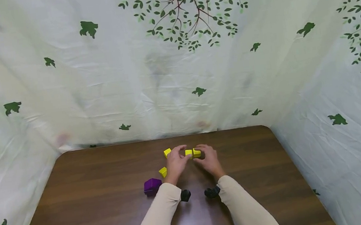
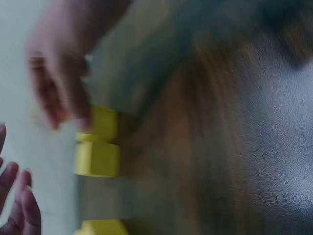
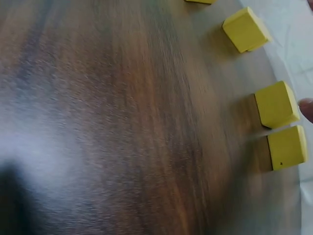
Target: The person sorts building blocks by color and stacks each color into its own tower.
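Note:
Two yellow blocks stand side by side near the table's far edge, a left one (image 1: 189, 152) and a right one (image 1: 197, 153). My left hand (image 1: 175, 165) is just left of the pair, its fingers (image 2: 22, 208) loosely bent and apart from the blocks in the left wrist view. On the other side is my right hand (image 1: 210, 160), thumb and forefinger spread around the right block. One of its fingertips overlaps a block (image 2: 103, 123) in the blurred left wrist view. In the right wrist view both blocks (image 3: 276, 105) show uncovered, with a fingertip (image 3: 306, 108) beside them.
Another yellow block (image 1: 167, 152) sits behind my left hand, and one more (image 1: 163, 172) lies beside my left wrist. A purple block (image 1: 152, 186) is next to my left forearm. The brown table (image 1: 104, 210) meets a pale leaf-printed cloth (image 1: 166, 103) at the back.

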{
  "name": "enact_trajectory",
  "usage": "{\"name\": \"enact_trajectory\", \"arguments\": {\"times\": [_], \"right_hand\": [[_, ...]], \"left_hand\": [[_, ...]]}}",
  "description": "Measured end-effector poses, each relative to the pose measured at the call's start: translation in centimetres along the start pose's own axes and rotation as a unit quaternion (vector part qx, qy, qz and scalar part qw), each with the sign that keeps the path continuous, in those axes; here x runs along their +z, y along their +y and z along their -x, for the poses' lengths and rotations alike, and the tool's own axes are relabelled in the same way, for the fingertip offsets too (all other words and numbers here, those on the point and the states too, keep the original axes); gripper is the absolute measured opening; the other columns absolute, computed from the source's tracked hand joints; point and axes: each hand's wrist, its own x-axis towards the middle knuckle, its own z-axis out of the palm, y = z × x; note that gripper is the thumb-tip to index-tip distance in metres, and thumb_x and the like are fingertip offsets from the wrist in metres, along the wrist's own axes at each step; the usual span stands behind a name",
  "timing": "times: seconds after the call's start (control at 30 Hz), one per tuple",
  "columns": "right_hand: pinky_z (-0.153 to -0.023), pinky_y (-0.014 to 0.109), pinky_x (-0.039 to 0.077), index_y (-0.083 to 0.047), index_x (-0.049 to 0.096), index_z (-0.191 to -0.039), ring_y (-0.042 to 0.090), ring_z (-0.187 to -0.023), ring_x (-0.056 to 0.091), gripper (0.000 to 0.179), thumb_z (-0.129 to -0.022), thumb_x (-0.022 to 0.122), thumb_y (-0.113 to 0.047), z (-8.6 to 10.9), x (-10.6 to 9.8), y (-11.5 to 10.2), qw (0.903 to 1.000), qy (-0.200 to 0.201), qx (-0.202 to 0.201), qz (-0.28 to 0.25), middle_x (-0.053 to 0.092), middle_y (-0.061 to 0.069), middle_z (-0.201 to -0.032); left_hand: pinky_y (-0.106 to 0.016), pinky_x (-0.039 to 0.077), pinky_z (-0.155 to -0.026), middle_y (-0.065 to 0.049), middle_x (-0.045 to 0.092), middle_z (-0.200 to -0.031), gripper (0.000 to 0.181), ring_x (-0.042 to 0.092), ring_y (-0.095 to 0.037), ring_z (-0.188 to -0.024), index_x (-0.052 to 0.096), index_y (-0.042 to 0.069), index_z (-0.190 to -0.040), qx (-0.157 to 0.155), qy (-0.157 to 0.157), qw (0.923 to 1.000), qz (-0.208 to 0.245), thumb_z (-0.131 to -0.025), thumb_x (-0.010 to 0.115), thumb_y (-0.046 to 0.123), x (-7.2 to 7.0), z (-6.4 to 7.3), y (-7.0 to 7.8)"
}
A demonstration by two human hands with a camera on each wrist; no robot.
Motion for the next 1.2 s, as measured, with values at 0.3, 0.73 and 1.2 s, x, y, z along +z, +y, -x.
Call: {"name": "enact_trajectory", "arguments": {"times": [0.3,0.73,1.2], "right_hand": [[-0.095,0.057,0.029,-0.007,0.067,-0.117,0.039,-0.125,0.042,0.038,-0.082,0.077,-0.020,-1.0,1.3,-0.3,0.9964,-0.050,-0.009,0.069,0.052,0.015,-0.135],[-0.093,0.055,0.031,-0.010,0.068,-0.116,0.039,-0.123,0.043,0.038,-0.082,0.077,-0.025,-1.5,1.6,0.1,0.9924,-0.077,0.005,0.095,0.052,0.016,-0.133],[-0.094,0.055,0.031,-0.010,0.070,-0.110,0.039,-0.122,0.044,0.033,-0.081,0.078,-0.022,-2.2,1.4,0.7,0.9950,-0.060,0.012,0.079,0.054,0.015,-0.130]], "left_hand": [[-0.045,0.047,-0.093,-0.016,0.061,-0.124,0.043,0.060,-0.033,-0.107,0.063,0.001,-0.123,0.013,-0.027,0.9977,-0.061,-0.082,0.075,0.008,1.8,-1.8,-2.2],[-0.045,0.045,-0.097,-0.019,0.063,-0.121,0.041,0.058,-0.034,-0.114,0.062,-0.004,-0.121,0.008,-0.043,0.9913,-0.125,-0.082,0.074,0.002,2.8,-2.8,-3.1],[-0.044,0.049,-0.089,-0.017,0.068,-0.107,0.033,0.062,-0.034,-0.101,0.068,-0.002,-0.112,0.003,-0.050,0.9869,-0.154,-0.080,0.076,0.003,3.3,-3.7,-3.0]]}}
